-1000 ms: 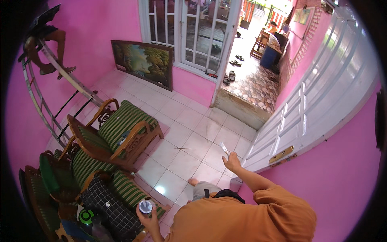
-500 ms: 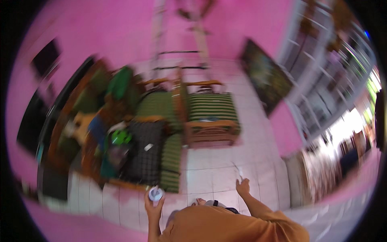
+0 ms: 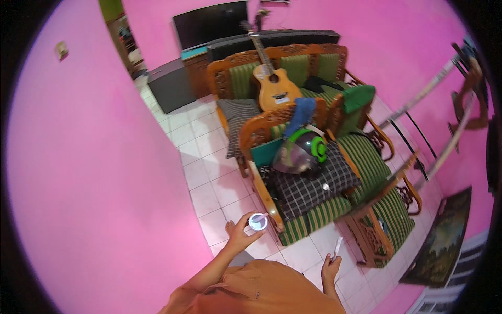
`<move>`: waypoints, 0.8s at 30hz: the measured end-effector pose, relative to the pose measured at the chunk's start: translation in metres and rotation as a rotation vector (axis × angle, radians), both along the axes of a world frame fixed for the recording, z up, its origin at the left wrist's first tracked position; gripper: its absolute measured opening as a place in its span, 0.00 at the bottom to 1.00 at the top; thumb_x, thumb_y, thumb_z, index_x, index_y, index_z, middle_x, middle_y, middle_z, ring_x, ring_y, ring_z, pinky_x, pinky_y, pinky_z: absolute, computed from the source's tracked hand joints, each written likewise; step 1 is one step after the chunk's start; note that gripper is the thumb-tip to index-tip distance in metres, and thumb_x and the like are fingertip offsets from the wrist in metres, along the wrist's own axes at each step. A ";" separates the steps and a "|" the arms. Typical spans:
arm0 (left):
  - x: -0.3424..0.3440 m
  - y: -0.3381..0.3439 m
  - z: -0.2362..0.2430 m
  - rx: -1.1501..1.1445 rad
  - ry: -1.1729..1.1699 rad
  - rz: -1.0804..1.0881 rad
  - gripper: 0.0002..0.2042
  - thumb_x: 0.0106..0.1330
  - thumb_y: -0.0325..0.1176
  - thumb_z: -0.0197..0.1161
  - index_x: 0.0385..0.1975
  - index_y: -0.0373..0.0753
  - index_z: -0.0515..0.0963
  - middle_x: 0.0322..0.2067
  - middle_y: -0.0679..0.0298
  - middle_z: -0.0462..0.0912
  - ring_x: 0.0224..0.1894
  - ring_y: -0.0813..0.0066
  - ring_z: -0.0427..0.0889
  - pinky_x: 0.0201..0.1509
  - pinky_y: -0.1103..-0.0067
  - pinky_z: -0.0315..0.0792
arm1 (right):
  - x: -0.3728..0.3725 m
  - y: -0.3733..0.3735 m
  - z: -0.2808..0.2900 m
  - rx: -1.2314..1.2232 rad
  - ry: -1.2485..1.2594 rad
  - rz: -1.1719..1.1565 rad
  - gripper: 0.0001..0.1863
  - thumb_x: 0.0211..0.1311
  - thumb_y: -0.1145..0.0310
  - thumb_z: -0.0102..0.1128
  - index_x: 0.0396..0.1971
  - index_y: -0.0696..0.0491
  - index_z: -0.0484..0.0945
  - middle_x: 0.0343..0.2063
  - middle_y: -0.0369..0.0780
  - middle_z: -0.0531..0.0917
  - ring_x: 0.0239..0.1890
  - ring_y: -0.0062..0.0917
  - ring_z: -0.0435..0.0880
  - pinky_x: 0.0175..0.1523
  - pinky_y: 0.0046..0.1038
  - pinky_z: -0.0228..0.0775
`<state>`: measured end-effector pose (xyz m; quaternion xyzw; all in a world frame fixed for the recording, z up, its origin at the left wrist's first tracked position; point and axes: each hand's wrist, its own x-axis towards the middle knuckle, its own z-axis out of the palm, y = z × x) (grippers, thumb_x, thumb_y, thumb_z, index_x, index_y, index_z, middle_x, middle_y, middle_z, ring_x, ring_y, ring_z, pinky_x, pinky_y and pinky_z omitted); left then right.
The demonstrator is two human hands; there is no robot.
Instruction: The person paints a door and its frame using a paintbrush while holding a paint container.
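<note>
Best keep the cup [image 3: 257, 226] level in the left hand's [image 3: 241, 237] curled grip — and the pale tool [image 3: 338, 246], clasped by the right hand [image 3: 330, 269], off the front edge of the striped seat [image 3: 315, 219].

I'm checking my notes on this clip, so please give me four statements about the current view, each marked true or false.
1. The left hand holds a small round container. True.
2. The right hand is empty. False: the right hand holds a slim pale tool.
3. A guitar rests on a green-striped sofa. True.
4. The helmet lies on the floor. False: the helmet is up on a chair.
</note>
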<state>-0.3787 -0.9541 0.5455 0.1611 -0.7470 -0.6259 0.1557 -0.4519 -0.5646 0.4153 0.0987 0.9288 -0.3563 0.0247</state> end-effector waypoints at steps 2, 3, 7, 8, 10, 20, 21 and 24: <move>-0.009 -0.033 -0.009 0.004 0.064 0.002 0.35 0.56 0.33 0.77 0.63 0.36 0.68 0.57 0.59 0.76 0.61 0.70 0.75 0.67 0.72 0.67 | -0.024 -0.046 0.028 -0.028 0.079 0.089 0.17 0.69 0.61 0.59 0.32 0.57 0.64 0.24 0.43 0.69 0.24 0.34 0.70 0.33 0.38 0.64; -0.012 -0.051 -0.011 0.004 0.067 0.028 0.35 0.56 0.33 0.77 0.63 0.36 0.68 0.57 0.59 0.76 0.61 0.70 0.75 0.67 0.72 0.67 | -0.035 -0.071 0.040 -0.028 0.082 0.116 0.17 0.69 0.61 0.59 0.32 0.57 0.64 0.24 0.43 0.69 0.24 0.34 0.70 0.33 0.38 0.64; -0.033 -0.137 -0.001 -0.025 0.007 0.064 0.34 0.57 0.35 0.77 0.63 0.38 0.69 0.56 0.58 0.78 0.60 0.70 0.76 0.66 0.72 0.69 | -0.072 -0.191 0.101 -0.047 0.188 0.299 0.16 0.70 0.62 0.58 0.31 0.58 0.65 0.24 0.42 0.70 0.25 0.33 0.70 0.34 0.37 0.64; -0.038 -0.162 0.006 -0.060 0.035 0.070 0.33 0.57 0.36 0.77 0.62 0.37 0.69 0.55 0.57 0.78 0.59 0.69 0.77 0.65 0.72 0.70 | -0.078 -0.230 0.122 -0.111 0.137 0.298 0.16 0.70 0.62 0.58 0.31 0.58 0.65 0.24 0.43 0.70 0.26 0.33 0.70 0.34 0.37 0.64; -0.049 -0.210 0.022 -0.092 0.067 0.089 0.33 0.57 0.37 0.77 0.61 0.36 0.69 0.54 0.56 0.79 0.58 0.68 0.78 0.63 0.72 0.72 | -0.090 -0.294 0.131 -0.256 0.216 0.354 0.18 0.70 0.59 0.59 0.33 0.59 0.67 0.25 0.44 0.70 0.28 0.30 0.69 0.36 0.34 0.65; -0.089 -0.431 0.059 -0.204 0.067 0.325 0.32 0.57 0.35 0.75 0.62 0.39 0.70 0.56 0.56 0.79 0.59 0.63 0.78 0.64 0.71 0.71 | -0.163 -0.575 0.188 -0.278 0.052 0.661 0.20 0.72 0.56 0.56 0.31 0.58 0.67 0.23 0.45 0.73 0.27 0.31 0.72 0.35 0.36 0.67; -0.091 -0.447 0.058 -0.207 0.062 0.335 0.32 0.57 0.35 0.75 0.62 0.39 0.70 0.56 0.56 0.79 0.59 0.63 0.78 0.64 0.71 0.71 | -0.172 -0.597 0.185 -0.281 0.047 0.670 0.20 0.72 0.56 0.56 0.31 0.58 0.67 0.23 0.45 0.73 0.27 0.31 0.72 0.35 0.36 0.67; -0.102 -0.492 0.049 -0.178 0.010 0.383 0.33 0.56 0.32 0.76 0.62 0.37 0.70 0.55 0.57 0.79 0.59 0.68 0.78 0.64 0.73 0.71 | -0.204 -0.656 0.173 -0.390 0.054 0.717 0.20 0.72 0.55 0.56 0.31 0.57 0.67 0.22 0.44 0.73 0.26 0.29 0.72 0.35 0.35 0.67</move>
